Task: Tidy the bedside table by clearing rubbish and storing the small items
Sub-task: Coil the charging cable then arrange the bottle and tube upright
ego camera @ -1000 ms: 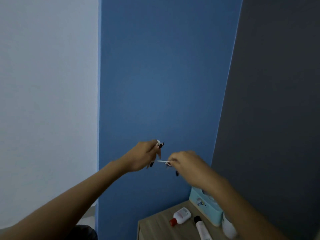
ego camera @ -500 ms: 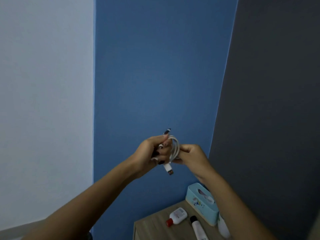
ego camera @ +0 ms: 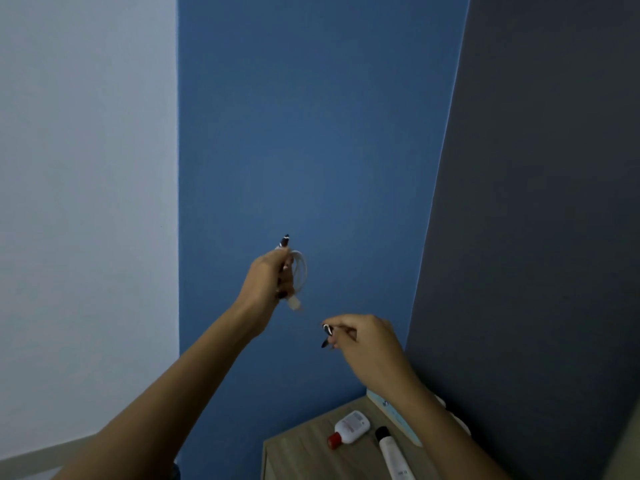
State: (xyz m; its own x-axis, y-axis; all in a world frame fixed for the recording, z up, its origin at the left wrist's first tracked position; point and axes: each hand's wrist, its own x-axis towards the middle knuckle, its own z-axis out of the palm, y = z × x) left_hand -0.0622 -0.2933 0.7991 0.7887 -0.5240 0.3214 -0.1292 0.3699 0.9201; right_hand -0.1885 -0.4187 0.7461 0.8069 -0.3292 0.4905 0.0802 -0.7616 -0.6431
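Currently: white cable (ego camera: 300, 271), coiled, gripped in raised left hand (ego camera: 266, 278); light, limp, likely springy; pinch across the loops. Right hand (ego camera: 360, 336), lower right, loosely curled, apparently holding nothing.

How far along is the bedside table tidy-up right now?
Done: the white cable looks coiled into a loop. In hand: the left hand holds that coil up against the blue wall; the right hand is apart from it, fingers curled, seemingly empty. Left: the red-capped bottle, the black-capped tube and the light blue box are on the table, and the cable is not yet stored.
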